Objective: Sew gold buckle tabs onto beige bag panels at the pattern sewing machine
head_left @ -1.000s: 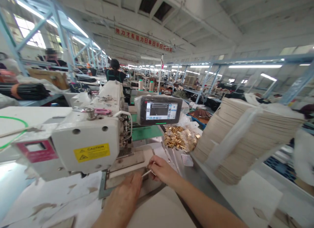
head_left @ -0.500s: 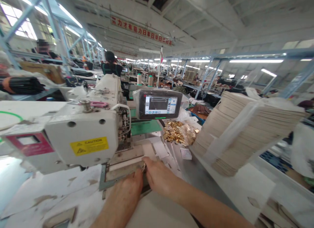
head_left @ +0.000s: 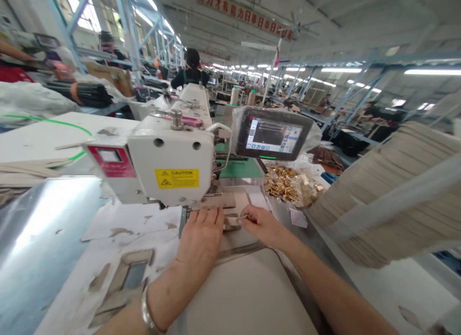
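Both forearms come from the bottom of the view and reach to the front of the white sewing machine (head_left: pixel 169 157). The left hand (head_left: pixel 201 241) lies palm down just in front of the machine head, and a metal bangle (head_left: pixel 145 311) sits on this wrist. Its fingers (head_left: pixel 211 217) are a little spread and they press flat on the work. The right hand (head_left: pixel 261 225) is to the right of the left hand, near it but not touching it. Its wrist is turned inward, and its thumb and first finger (head_left: pixel 248 215) are pressed together, pinching a thin pale stick (head_left: pixel 239 218). I cannot tell exactly what this stick is, because it is small and the fingers cover part of it.

The beige piece (head_left: pixel 230 223) lies flat on the machine bed, under the front of the machine head and between the two hands. Its shape is long and narrow, and the left fingers cover a part of it, so I cannot see all its edges.

Right of the machine, a control screen (head_left: pixel 272 134) stands in a clear plastic cover. Below this screen is a bag of gold metal parts (head_left: pixel 288 185), and a small paper slip (head_left: pixel 298 218) lies near the bag. Further right of the machine is a tall stack of beige pieces (head_left: pixel 396 196), partly wrapped in clear plastic. Behind the machine, a person (head_left: pixel 192 68) sits at another machine.
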The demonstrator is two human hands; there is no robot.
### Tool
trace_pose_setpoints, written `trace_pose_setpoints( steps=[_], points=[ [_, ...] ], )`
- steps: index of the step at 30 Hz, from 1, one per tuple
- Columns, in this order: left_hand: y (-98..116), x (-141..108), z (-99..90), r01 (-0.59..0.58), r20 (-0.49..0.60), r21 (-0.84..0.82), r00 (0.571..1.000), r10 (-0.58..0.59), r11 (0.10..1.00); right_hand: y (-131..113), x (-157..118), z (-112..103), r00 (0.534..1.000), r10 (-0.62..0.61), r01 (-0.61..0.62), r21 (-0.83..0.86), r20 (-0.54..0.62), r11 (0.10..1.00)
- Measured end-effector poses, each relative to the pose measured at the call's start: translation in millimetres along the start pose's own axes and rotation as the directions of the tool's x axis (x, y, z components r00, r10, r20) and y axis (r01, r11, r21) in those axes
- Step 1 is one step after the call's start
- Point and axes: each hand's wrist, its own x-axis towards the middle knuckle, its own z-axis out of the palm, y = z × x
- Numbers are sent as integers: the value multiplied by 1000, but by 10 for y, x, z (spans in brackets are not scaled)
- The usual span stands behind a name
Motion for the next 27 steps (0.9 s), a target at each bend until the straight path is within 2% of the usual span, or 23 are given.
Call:
trace_pose_setpoints(
  steps=[3,5,7,10,14,18,22,27],
  points=[
    [-57,15,211,-31,-22,-67,999,29,997,33,138,-62,988,133,-146,176,81,974],
    [-90,13,357,-19,-11,-109,1000,18,994,36,232,-98,952,262,-295,257,156,920],
    [-127,1,465,-8,-10,-115,1000,7,993,29,324,-126,906,366,-415,274,214,867],
    [-195,-21,549,-13,-40,-78,999,10,997,2,442,-117,868,427,-488,276,254,828],
    [-270,-14,580,-10,-79,-24,997,8,1000,-49,528,-1,866,459,-497,240,196,834],
    [-266,8,591,-2,-71,-12,997,1,1000,-61,542,104,886,454,-463,155,94,873],
    [-198,-18,603,-1,-80,-2,997,1,1000,-15,552,138,924,382,-383,49,28,922],
    [-132,-69,572,61,-78,-2,995,-61,998,25,577,162,967,254,-254,-39,-5,966]
  ],
)
